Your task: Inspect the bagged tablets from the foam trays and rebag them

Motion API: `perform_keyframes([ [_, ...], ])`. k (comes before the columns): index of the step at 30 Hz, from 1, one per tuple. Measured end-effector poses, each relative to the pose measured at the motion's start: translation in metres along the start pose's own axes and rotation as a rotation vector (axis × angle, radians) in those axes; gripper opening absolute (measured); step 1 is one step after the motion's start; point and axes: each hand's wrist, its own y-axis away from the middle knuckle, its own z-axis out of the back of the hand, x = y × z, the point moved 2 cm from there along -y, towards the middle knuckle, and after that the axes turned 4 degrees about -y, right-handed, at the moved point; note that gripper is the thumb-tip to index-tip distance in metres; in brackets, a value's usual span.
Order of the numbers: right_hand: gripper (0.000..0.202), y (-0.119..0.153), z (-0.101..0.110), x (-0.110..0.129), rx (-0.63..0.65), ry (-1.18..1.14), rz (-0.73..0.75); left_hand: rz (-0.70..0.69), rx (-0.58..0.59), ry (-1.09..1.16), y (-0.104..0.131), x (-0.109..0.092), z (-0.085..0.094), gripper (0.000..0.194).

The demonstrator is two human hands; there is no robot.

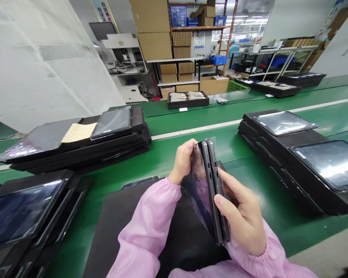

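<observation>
Two dark tablets (pixel 210 185) stand on edge side by side above a black foam tray (pixel 118 224), their port edges facing up. Clear film sticks out around their top ends. My left hand (pixel 185 160) grips them at the far left corner, its fingers partly hidden behind the screen. On the near right side, my right hand (pixel 243 212) holds them with thumb and fingers against the edges. Another tablet edge (pixel 139 182) shows behind the tray.
Stacked black trays with tablets stand at the left (pixel 87 146), lower left (pixel 26 208) and right (pixel 292 154). A yellow sheet (pixel 78 132) lies on the left stack. Across the green bench (pixel 168 150) is a small parts box (pixel 188 99). Shelves and people are beyond.
</observation>
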Motion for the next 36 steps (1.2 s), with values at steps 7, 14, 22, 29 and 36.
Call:
perform_keyframes([
  [7, 0.052, -0.0028, -0.0009, -0.0041, 0.061, -0.075, 0.008, 0.052, 0.000, 0.056, -0.0015, 0.0060, -0.0001, 0.069],
  [14, 0.050, -0.0056, -0.0021, -0.0061, 0.059, -0.054, 0.029, 0.073, 0.003, 0.080, -0.0017, 0.0086, 0.0012, 0.068],
  [22, 0.054, -0.0056, -0.0038, -0.0016, 0.032, -0.065, -0.011, 0.078, 0.006, 0.073, -0.0015, 0.0057, -0.0004, 0.069],
  [29, 0.052, -0.0054, -0.0035, -0.0001, 0.032, -0.006, 0.002, 0.053, -0.019, 0.069, -0.0023, 0.0071, -0.0025, 0.067],
  [36, 0.049, -0.0055, -0.0006, -0.0002, 0.054, 0.019, 0.020, 0.030, -0.027, 0.058, -0.0032, 0.0067, -0.0019, 0.065],
])
